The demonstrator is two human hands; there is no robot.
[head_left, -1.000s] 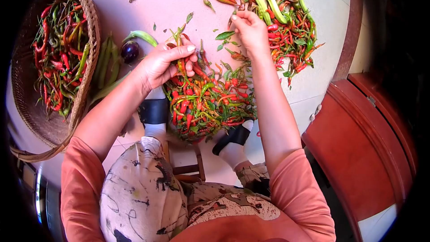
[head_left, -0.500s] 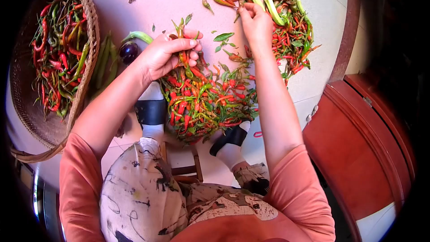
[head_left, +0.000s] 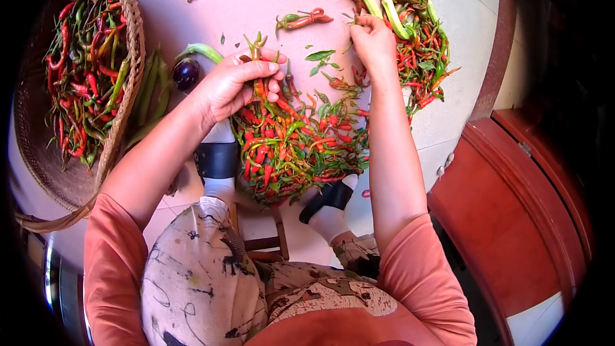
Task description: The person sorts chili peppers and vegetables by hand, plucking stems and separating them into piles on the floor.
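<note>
My left hand (head_left: 240,83) is closed around a small bunch of red and green chili peppers (head_left: 261,86), their stems poking up past the thumb. Below it, a heap of red and green chili peppers (head_left: 295,141) with leaves lies on the floor between my feet. My right hand (head_left: 375,41) is pinched at the left edge of a second chili pile (head_left: 416,57); a thin stem shows by its fingertips, but what it grips is mostly hidden. A few red chili peppers (head_left: 306,19) lie on the floor left of that hand.
A woven basket (head_left: 131,13) holding more chili peppers stands at the left. Beside it are a dark eggplant (head_left: 186,74) and long green pods (head_left: 150,86). Pale green pods (head_left: 392,16) rest on the far pile. A red-brown wooden cabinet (head_left: 500,211) stands at the right.
My right hand has shifted slightly right and toward me. Red chili peppers that were beside its fingertips now lie grouped nearer on the floor. The left hand keeps its bunch, almost still.
</note>
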